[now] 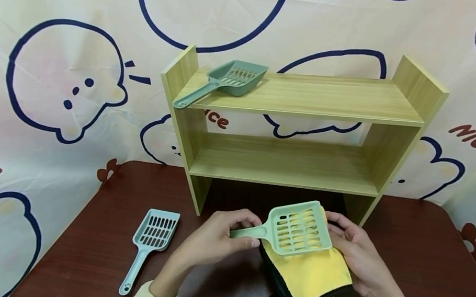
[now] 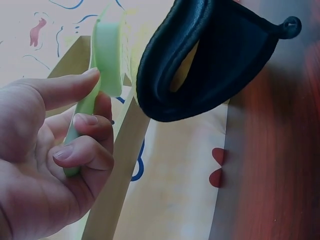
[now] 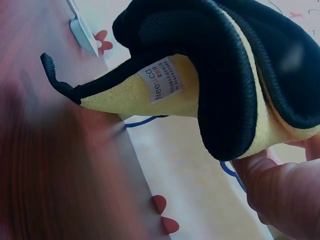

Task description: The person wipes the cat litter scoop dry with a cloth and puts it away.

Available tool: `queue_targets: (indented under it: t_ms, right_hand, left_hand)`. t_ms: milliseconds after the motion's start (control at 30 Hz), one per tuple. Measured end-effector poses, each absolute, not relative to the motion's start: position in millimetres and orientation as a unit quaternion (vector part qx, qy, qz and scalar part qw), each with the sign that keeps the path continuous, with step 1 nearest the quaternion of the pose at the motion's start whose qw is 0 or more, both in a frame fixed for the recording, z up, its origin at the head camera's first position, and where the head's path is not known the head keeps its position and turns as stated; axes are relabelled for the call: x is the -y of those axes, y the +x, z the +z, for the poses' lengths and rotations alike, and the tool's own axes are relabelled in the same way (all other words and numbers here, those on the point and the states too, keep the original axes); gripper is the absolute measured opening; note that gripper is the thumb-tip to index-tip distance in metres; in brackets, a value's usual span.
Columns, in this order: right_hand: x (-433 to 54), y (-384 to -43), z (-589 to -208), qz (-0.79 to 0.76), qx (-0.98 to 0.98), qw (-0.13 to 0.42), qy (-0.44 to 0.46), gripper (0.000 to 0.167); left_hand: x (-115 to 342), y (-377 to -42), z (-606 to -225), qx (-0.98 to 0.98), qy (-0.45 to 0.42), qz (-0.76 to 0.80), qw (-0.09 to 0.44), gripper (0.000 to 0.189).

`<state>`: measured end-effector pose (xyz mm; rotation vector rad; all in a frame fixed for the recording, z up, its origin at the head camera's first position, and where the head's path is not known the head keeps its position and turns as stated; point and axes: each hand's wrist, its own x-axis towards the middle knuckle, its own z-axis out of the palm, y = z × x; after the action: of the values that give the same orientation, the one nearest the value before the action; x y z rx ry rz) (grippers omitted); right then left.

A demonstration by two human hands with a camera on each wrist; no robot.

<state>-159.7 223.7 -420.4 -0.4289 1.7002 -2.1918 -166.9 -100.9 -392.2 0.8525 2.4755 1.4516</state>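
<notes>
My left hand [image 1: 215, 235] grips the handle of a pale green slotted litter scoop [image 1: 272, 229], fingers curled round it in the left wrist view. Behind the scoop's pan lies a folded yellow cloth with black edging [image 1: 301, 275], its yellow showing through the slots. My right hand [image 1: 358, 254] holds this cloth at the pan's far right side. From the right wrist, the cloth [image 3: 227, 95] hangs in thick folds, with a white label [image 3: 162, 80] on its yellow side and a dark loop at one corner. Part of the right hand's fingers is hidden behind the cloth.
Left of my hands, a pale blue slotted scoop [image 1: 156, 230] lies on the dark red-brown table [image 1: 78, 269]. A two-tier wooden shelf [image 1: 287, 165] stands at the back. On its upper board, a grey-green scoop [image 1: 236, 79] rests at the left, handle over the front edge.
</notes>
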Motion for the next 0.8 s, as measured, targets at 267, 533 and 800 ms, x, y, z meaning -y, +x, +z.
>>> queue_targets:
  t_ms: [267,533,800]
  right_hand:
    - [-219,-160,-422,-0.772,-0.596,0.167,-0.146,0.029]
    - [-222,-159,-420,-0.759,-0.614,0.161,-0.146,0.029]
    - [-233,-159,-417,-0.755,-0.624,0.163,-0.118,0.034]
  left_hand:
    - [93,-168,-391,-0.823,0.285,0.486,0.073,0.022]
    - [97,-168,-393,-0.826,0.277,0.484,0.078,0.021]
    - [104,-166,-396,-0.83,0.278,0.478,0.07,0.022]
